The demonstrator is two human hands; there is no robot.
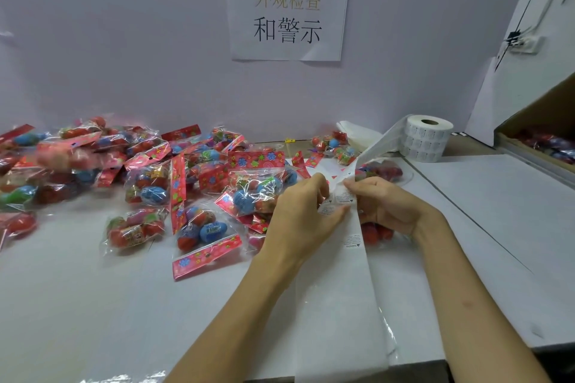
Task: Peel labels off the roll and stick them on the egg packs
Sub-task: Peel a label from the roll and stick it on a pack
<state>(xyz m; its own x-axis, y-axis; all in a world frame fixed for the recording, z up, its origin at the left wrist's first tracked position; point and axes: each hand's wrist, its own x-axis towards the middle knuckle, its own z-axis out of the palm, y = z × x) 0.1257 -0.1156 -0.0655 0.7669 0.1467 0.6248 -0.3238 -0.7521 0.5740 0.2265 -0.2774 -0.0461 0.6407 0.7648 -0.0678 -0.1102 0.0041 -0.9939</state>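
Note:
A white label roll (426, 140) stands upright at the back right of the table. Its backing strip (351, 258) runs forward between my hands and off the table's front edge. My left hand (301, 214) holds the strip from the left, fingers curled on it. My right hand (379, 199) pinches a small printed label (344, 196) at the strip's upper part. Several clear egg packs (199, 227) with red flowered headers lie to the left, and one pack (378, 232) lies partly hidden under my right hand.
A big heap of egg packs (77, 162) covers the table's left and middle. A cardboard box (541, 140) with more packs stands at the far right. A paper sign (287, 6) hangs on the wall. A pile of used backing paper (357, 134) lies beside the roll.

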